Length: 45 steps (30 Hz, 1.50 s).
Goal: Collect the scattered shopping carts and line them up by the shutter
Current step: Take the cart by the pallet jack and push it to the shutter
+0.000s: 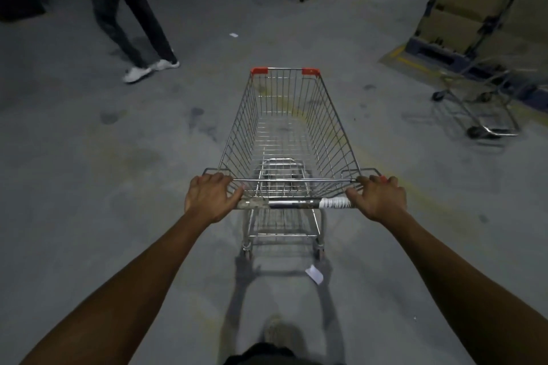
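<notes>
Head view: left grip (209,198) and right grip (378,197) curl round opposite ends of the handle (290,203) of a cart (284,127) standing mid-floor (118,157). A second cart (477,111) stands by the floor's right edge, beside boxes (474,9).

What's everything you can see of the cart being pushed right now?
The shopping cart is a silver wire-mesh basket on a metal frame. It has red caps on its two far corners and a worn handle bar with a white label near the right end. The basket is empty. The cart stands upright on the grey floor, nose pointing away, with its rear wheels visible below. The left grip and right grip hold the bar's ends.
</notes>
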{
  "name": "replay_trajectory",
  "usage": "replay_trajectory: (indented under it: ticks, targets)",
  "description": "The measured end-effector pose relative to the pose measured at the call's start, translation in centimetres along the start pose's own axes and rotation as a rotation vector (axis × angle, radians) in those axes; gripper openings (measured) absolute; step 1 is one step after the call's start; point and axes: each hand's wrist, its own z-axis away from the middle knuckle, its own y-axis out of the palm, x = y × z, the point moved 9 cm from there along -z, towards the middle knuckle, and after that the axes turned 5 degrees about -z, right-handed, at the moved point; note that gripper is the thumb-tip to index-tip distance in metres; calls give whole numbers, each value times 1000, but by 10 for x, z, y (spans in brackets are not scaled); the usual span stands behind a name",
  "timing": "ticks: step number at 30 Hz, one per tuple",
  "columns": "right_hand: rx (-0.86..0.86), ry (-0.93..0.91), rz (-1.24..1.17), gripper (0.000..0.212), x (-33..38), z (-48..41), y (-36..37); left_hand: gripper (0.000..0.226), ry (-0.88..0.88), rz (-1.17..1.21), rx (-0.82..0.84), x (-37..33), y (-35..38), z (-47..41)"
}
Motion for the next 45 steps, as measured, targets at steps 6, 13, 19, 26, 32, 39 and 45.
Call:
replay_trajectory:
  ticks: [6,13,19,26,32,39,45]
  targets:
    - [-7,-14,-3,84,26,-124,-24,91,-26,19,20,18,-9,-115]
    - [-33,-96,30,61,56,-289,-50,88,-107,19,3,40,-17,-245]
    - [-32,-202,45,64,89,-438,-73,87,-213,35,17,62,-23,-362]
    - [-1,-292,78,67,133,-594,-94,91,-326,39,92,86,-34,-481]
    - [-2,-277,87,74,184,-719,-110,92,-399,45,85,126,-39,-594]
    - [27,-170,18,53,260,-870,-119,86,-412,52,27,197,-43,-755]
    - [115,-254,-103,68,328,-991,-143,79,-541,72,9,253,-43,-871]
